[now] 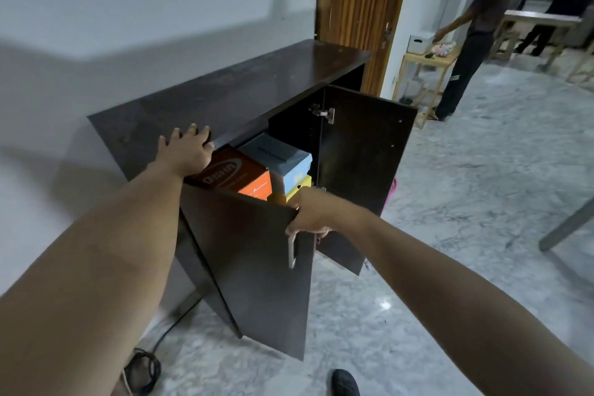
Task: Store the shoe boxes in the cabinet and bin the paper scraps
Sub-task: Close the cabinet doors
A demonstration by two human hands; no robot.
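Observation:
A dark brown cabinet (225, 87) stands against the white wall with both doors swung out. Inside it sit an orange and brown shoe box (238, 175), a light blue shoe box (279, 156) and a yellow box (300, 185) under the blue one. My left hand (188, 151) rests flat on the front edge of the cabinet top, fingers spread over the edge. My right hand (310, 214) grips the top corner of the left door (257, 264), just above its metal handle (292, 249). The right door (363, 170) stands wide open. No paper scraps are in view.
A black cable (144, 370) coils on the marble floor at the cabinet's left foot. My dark shoe (344, 382) shows at the bottom. A grey table leg (565, 225) stands at right. Another person (472, 38) stands by a small wooden table (427, 64) near the wooden doorway.

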